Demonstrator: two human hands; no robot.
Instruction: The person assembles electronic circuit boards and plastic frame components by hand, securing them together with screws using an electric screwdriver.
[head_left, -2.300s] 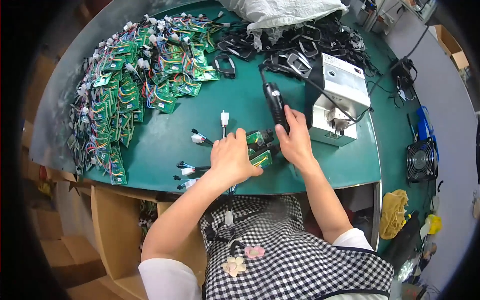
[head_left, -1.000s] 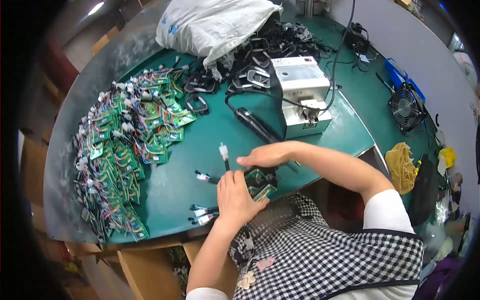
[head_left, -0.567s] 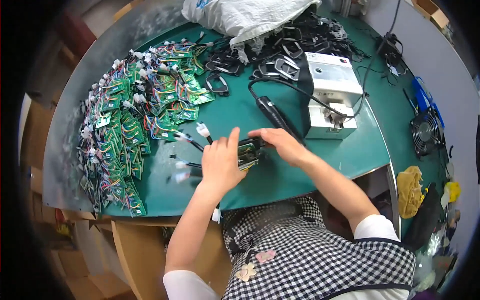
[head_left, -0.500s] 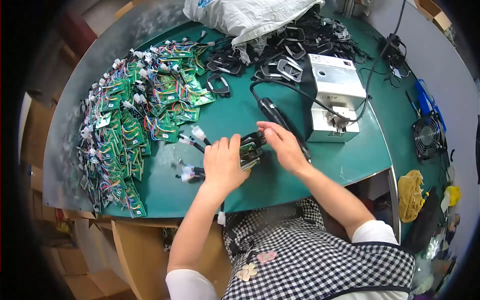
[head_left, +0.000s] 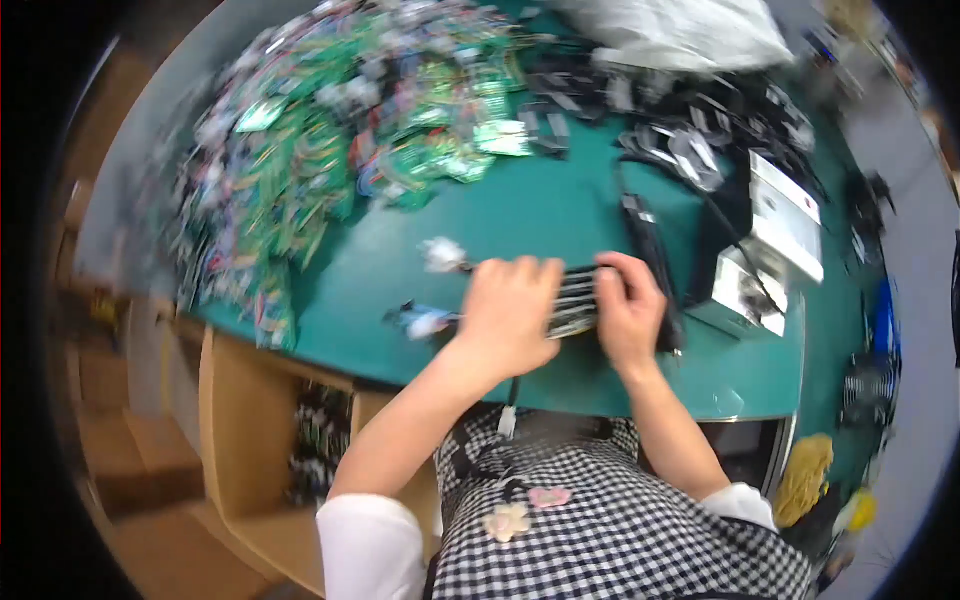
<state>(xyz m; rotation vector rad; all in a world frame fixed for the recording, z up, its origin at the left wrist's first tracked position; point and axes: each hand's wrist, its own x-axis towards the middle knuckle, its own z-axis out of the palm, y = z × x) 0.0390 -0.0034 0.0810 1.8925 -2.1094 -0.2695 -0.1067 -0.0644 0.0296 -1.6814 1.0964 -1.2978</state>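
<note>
My left hand (head_left: 512, 318) and my right hand (head_left: 628, 310) both grip a small green circuit board (head_left: 574, 302) just above the near edge of the green table (head_left: 540, 210). The board shows between the two hands, blurred by motion. Two loose wired connectors (head_left: 428, 320) lie on the table just left of my left hand. A black soldering iron handle (head_left: 648, 240) lies close behind my right hand.
A big heap of green circuit boards with coloured wires (head_left: 320, 150) covers the table's far left. A white soldering station (head_left: 780, 240) stands at right, black cables (head_left: 680, 130) and a white bag (head_left: 680, 30) behind it. A wooden shelf (head_left: 260, 440) sits below the table.
The view has swung and blurred. Both hands stay together on the small board near the table's front edge, shifted slightly right in the picture.
</note>
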